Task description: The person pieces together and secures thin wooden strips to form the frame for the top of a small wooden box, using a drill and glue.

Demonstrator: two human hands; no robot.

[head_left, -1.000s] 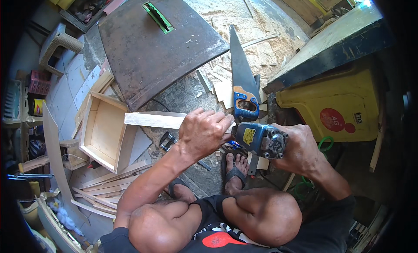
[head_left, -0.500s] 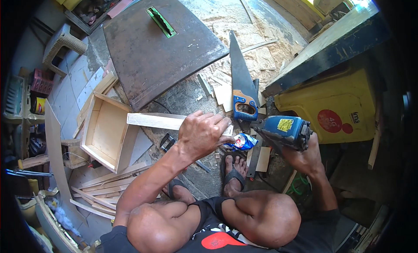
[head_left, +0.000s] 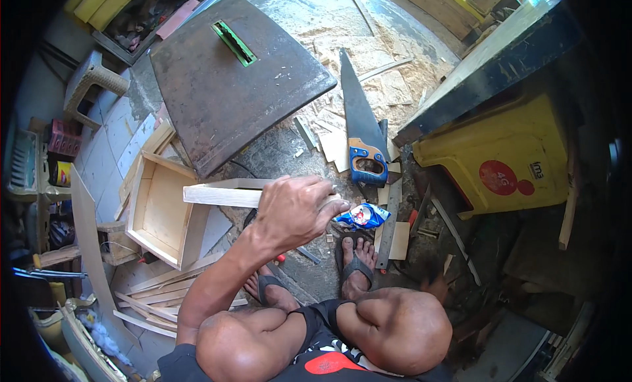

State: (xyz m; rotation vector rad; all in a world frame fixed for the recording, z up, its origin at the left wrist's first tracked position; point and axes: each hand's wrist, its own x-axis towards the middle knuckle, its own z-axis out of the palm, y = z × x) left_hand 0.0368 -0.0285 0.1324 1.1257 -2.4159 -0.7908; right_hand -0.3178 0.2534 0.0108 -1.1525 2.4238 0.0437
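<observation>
My left hand (head_left: 295, 209) is closed round the near end of a pale wooden frame (head_left: 222, 196), whose narrow side faces up. The frame stretches leftward from my fist; its inner part is mostly hidden. Close to my fingertips lies a crumpled blue and white packet (head_left: 363, 215). A brownish smear beside my right knee seems to be my right hand (head_left: 437, 288); its fingers cannot be made out, nor anything in them. To the left, an open wooden box (head_left: 157, 214) rests tilted against other pieces.
A handsaw (head_left: 366, 128) and a metal ruler (head_left: 388, 240) lie ahead of my feet. A brown saw table (head_left: 243, 79) with a green blade slot stands at the far left. Wood strips (head_left: 158, 296) are piled at left; a yellow plastic stool (head_left: 494, 165) lies at right.
The blue power tool my right hand held has gone from view, and that hand has dropped toward my right knee. My left hand and the frame have shifted slightly left.
</observation>
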